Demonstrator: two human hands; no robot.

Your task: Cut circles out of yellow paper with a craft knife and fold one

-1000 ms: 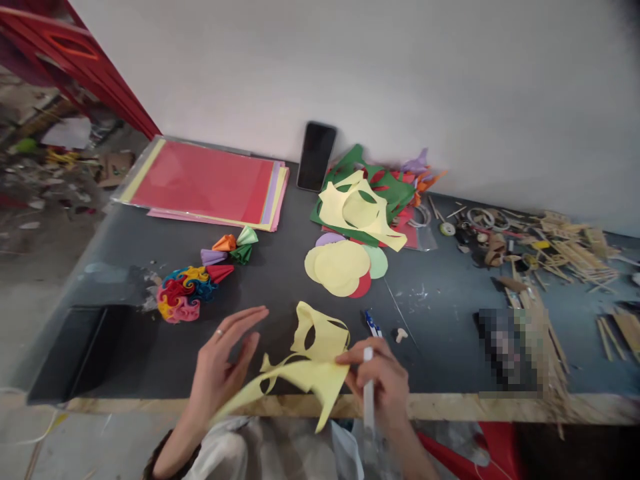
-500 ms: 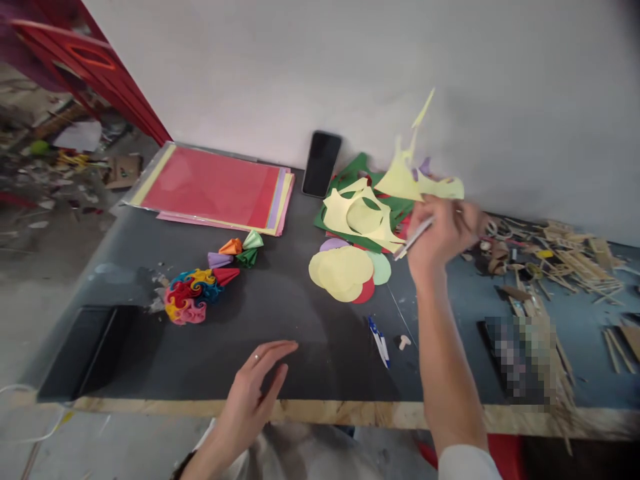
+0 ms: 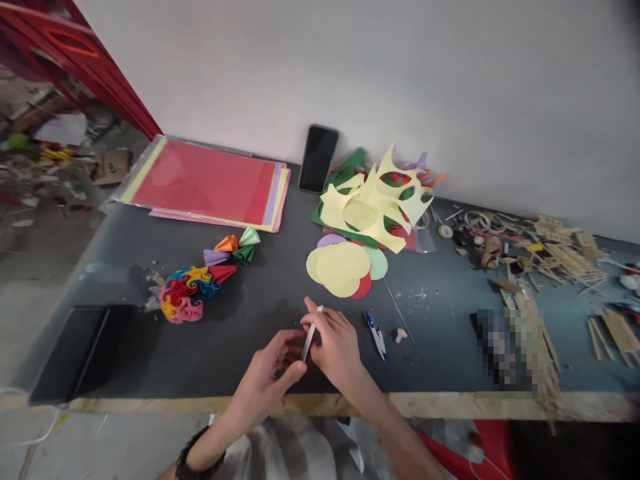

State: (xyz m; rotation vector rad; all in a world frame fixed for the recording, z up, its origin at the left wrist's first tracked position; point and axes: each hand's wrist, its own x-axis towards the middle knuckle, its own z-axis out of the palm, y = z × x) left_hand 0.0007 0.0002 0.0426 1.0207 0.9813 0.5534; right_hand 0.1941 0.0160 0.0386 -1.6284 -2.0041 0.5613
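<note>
My right hand [image 3: 336, 343] is closed around a slim, silvery-white tool [image 3: 311, 337], its kind unclear, slanting between my hands. My left hand [image 3: 273, 373] is curved, thumb and fingers apart, with the thumb close to the tool's lower end; whether it touches is hard to see. Just beyond lie overlapping cut paper ovals [image 3: 343, 268], mostly pale yellow, with purple, red and mint ones beneath. Behind them are pale yellow paper offcuts [image 3: 361, 212] with round holes, over green and red scraps. A blue-and-white compass-like tool [image 3: 376, 335] rests right of my right hand.
Folded paper cones [image 3: 231, 244] and a multicoloured curled-paper piece [image 3: 187, 295] lie to the left. Paper sheets in a clear sleeve [image 3: 200, 180] are behind, beside a phone [image 3: 318, 159] leaning on the wall. A black case [image 3: 75, 353] is far left; sticks [image 3: 565, 250] are cluttered right.
My right hand has come back from the offcuts with the silvery tool and now meets my left hand near the table's front. The yellow offcut it was lifting now lies on the pile.
</note>
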